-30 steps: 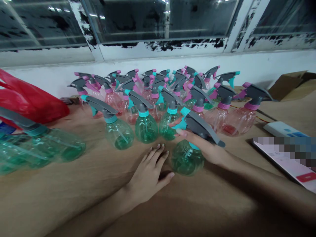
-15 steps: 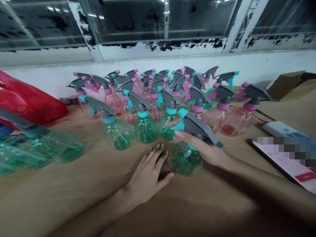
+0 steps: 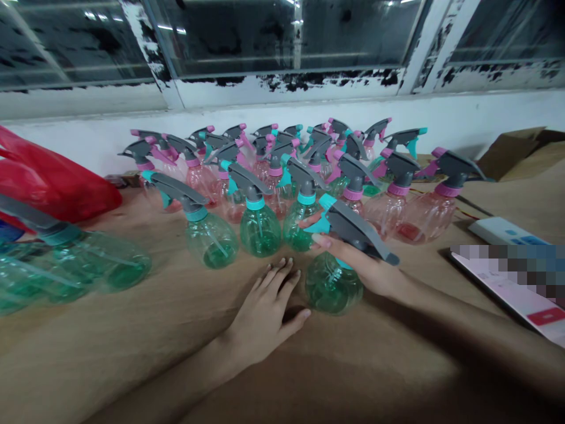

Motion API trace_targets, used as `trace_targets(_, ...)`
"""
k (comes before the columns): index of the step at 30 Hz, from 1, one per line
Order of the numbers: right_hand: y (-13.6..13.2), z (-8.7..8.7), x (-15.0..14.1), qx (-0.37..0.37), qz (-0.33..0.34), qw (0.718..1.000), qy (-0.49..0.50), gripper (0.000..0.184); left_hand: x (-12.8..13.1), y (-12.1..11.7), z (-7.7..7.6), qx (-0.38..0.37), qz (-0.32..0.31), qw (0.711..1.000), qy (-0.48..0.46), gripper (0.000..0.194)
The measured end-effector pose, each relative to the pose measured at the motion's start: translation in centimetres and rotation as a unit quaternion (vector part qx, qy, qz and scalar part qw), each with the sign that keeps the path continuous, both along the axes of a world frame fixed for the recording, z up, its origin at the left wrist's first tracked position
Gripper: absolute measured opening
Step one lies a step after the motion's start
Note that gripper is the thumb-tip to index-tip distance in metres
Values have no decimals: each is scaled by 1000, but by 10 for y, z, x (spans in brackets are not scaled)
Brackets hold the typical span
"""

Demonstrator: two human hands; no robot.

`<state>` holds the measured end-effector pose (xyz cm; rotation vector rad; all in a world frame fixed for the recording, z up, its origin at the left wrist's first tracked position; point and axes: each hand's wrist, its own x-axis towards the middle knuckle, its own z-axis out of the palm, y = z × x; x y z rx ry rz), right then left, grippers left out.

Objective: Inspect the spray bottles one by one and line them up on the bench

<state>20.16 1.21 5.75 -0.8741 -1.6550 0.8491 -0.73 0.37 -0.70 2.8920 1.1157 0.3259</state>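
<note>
My right hand [image 3: 368, 268] is wrapped round the neck of a green spray bottle [image 3: 333, 282] with a grey trigger head and teal nozzle; the bottle leans a little to the left on the brown table [image 3: 176, 330]. My left hand [image 3: 265, 315] lies flat on the table just left of that bottle, fingers stretched out, holding nothing. Beyond my hands three upright green spray bottles [image 3: 258, 227] stand in a row.
Behind the green row stand several pink spray bottles [image 3: 424, 215] up to the white wall. More green bottles [image 3: 83, 259] lie at the left beside a red plastic bag [image 3: 53, 182]. A white device [image 3: 507, 232] and a cardboard box [image 3: 525, 150] are at the right.
The held bottle has shifted slightly up and left with my right hand. My left hand has stayed put.
</note>
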Motion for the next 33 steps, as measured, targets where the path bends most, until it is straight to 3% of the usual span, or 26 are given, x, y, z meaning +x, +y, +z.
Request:
trace_targets(15, -2, 0, -2, -31, -9, 999, 10, 20, 0, 0, -1, 4, 2, 1000, -7, 58)
trace_targets(23, -1, 3, -1, 20, -11, 1000, -6, 16, 0, 0, -1, 5, -2, 1000, -5, 58)
trace_targets(33, -2, 2, -1, -19, -15, 1000, -5, 20, 0, 0, 0, 1, 0, 1000, -13, 55)
